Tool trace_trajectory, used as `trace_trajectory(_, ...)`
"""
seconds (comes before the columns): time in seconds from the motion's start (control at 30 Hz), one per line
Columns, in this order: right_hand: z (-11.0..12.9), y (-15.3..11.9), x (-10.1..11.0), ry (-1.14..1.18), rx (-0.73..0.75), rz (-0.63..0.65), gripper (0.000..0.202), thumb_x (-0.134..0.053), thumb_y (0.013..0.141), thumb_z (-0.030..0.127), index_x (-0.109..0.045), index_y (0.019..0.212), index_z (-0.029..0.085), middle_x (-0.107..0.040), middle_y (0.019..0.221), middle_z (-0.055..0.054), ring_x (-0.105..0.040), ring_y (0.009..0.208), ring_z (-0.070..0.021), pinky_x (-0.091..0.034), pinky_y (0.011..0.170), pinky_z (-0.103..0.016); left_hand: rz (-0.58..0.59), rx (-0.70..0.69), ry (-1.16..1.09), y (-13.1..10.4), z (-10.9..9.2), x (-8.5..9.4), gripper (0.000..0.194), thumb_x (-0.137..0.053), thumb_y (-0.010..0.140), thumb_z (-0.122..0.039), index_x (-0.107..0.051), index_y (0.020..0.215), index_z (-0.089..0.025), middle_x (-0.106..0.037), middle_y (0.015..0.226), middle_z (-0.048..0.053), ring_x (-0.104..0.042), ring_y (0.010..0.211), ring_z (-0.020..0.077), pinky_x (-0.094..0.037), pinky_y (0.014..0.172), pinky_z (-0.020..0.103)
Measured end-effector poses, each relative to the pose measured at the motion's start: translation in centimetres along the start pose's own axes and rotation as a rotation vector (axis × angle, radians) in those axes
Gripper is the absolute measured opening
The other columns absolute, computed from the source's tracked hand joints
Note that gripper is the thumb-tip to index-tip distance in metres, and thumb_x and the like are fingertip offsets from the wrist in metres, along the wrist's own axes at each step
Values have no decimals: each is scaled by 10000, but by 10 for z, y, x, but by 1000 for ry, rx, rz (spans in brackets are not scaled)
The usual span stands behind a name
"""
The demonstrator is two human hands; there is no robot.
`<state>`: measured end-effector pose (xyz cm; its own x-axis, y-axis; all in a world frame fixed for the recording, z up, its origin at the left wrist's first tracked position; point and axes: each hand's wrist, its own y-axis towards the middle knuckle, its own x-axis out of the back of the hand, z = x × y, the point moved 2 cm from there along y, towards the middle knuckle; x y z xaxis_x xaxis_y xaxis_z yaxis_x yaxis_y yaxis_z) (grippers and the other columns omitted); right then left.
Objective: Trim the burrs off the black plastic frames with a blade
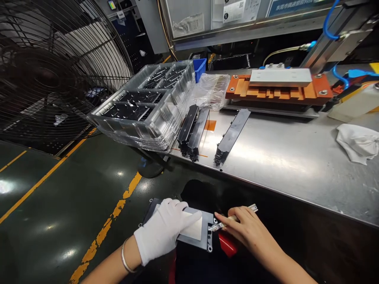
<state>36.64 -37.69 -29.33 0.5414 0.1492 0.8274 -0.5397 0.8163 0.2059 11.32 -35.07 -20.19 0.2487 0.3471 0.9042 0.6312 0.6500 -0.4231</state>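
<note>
Beyond steel bench (pixel 290 157), dark floor (pixel 59 205), fan (pixel 44 75)

A flat grey panel (pixel 197 232) with a white patch on top is held level at the lower middle of the frame. A slim metal knife (pixel 233 217) is laid with its tip against the panel's right edge.

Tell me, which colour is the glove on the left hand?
White. The glove covers the left hand, which presses on a grey part; the head view shows it.
</note>
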Motion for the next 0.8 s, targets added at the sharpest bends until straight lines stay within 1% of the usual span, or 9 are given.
trace_trajectory(0.13,1,4,2,38,58,31,336,-479,1027,329,-594,1341,367,-660,933,-60,-618,802,-189,-532,717,-320,52,-94,-23,0,6,7,837,-655,633,-143,-404,1389,-400,-588,1115,79,-583,910,309,-485,724,425)
trace_trajectory(0.23,5,2,2,147,-26,37,347,-431,1034,417,-623,1314,347,-691,941,-69,-641,819,-208,-535,729,-340,55,-86,-70,-1,6,-1,792,-652,642,-177,-429,1373,-383,-589,1127,77,-585,919,305,-493,750,443)
trace_trajectory(0.27,8,-1,1,226,-102,51,369,-411,1034,452,-636,1300,332,-706,930,-66,-654,819,-215,-536,737,-345,39,-45,-77,-1,5,-5,791,-639,644,-163,-431,1376,-379,-589,1157,83,-587,940,313,-493,766,459)
trace_trajectory(0.33,16,-6,-4,472,-334,156,428,-366,1033,510,-682,1223,292,-728,841,-40,-682,749,-208,-542,713,-323,-5,71,-62,-1,2,-17,824,-594,636,-95,-428,1396,-367,-582,1226,108,-589,996,336,-489,802,489)
trace_trajectory(0.43,31,-15,-16,853,-686,358,515,-339,1010,591,-703,1052,229,-705,655,3,-666,536,-166,-518,558,-258,-75,200,-44,0,-5,-31,853,-539,629,-22,-438,1416,-332,-577,1283,145,-586,1071,348,-477,864,509)
trace_trajectory(0.5,39,-16,-22,961,-794,388,544,-355,982,637,-678,999,199,-693,611,4,-643,475,-154,-484,494,-240,-118,232,-60,1,-10,-37,826,-531,649,-18,-456,1412,-324,-592,1275,138,-591,1075,335,-474,885,501)
trace_trajectory(0.63,41,-13,-29,943,-816,385,543,-375,967,654,-654,898,194,-692,591,-2,-634,467,-148,-467,486,-230,-172,248,-43,2,-14,-40,807,-557,671,-33,-461,1412,-337,-602,1270,126,-594,1069,332,-475,883,496)
trace_trajectory(0.7,41,-13,-30,942,-805,406,536,-383,965,653,-660,917,197,-682,579,5,-627,464,-144,-464,487,-227,-182,255,-27,2,-13,-43,817,-572,664,-36,-460,1414,-341,-598,1276,134,-592,1073,339,-473,887,507)
trace_trajectory(0.8,38,-13,-30,943,-821,368,548,-391,958,661,-666,920,189,-655,555,12,-595,442,-135,-447,468,-223,-218,260,-16,1,-12,-46,824,-565,667,-32,-449,1421,-345,-594,1281,142,-593,1072,348,-478,882,520)
